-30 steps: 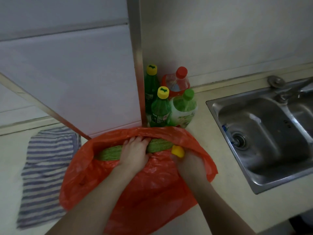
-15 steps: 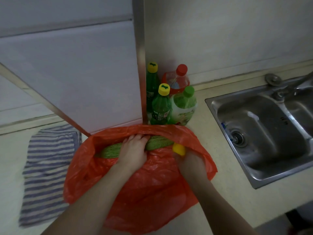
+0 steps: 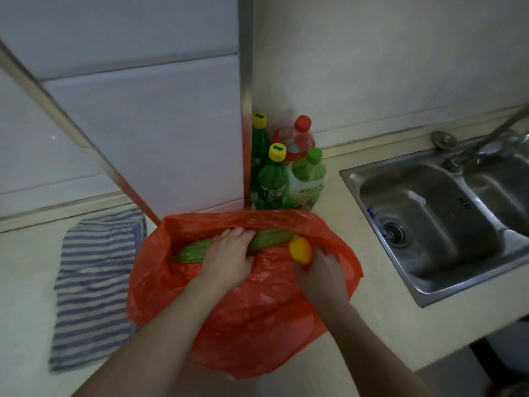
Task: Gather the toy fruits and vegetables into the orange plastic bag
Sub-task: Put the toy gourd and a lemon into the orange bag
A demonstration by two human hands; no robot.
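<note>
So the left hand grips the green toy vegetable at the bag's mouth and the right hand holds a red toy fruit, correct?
Not quite. The head view shows the toy fruit in the right hand is yellow, not red. The left hand does grip the green toy vegetable at the orange bag's mouth.

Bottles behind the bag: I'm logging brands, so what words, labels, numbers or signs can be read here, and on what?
No text is legible.
Front green bottle: label, too blurred to read.
Pale green bottle: label, too blurred to read.
Rear green bottle: label, too small to read.
Red-capped bottle: label blurred.
Yellow cap: dark green emblem, no letters.
Orange plastic bag: no print visible.
</note>
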